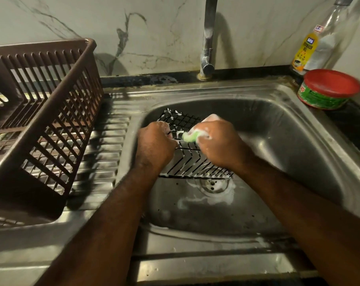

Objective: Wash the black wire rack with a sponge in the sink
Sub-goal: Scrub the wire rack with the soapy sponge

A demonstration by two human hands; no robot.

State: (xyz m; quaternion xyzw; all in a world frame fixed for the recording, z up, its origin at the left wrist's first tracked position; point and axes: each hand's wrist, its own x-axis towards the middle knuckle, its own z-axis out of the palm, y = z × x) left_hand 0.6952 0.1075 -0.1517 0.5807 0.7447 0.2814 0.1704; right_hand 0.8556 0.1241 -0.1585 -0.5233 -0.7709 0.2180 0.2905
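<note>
A black wire rack (pixel 190 162) stands tilted inside the steel sink (pixel 288 141), streaked with white foam, its lower edge near the drain. My left hand (pixel 154 145) grips the rack's left side and holds it up. My right hand (pixel 218 141) is closed around a foamy green sponge (pixel 190 136), pressed against the rack's wires near its middle. Both hands carry suds, and they hide the rack's centre.
A brown slatted plastic basket (pixel 51 120) fills the ribbed drainboard on the left. The tap (pixel 209 38) rises behind the sink. At the back right stand a yellow dish-gel bottle (pixel 304 51), a clear bottle (pixel 329 38) and a red-lidded green tub (pixel 329 89). Foam lies around the drain (pixel 213 184).
</note>
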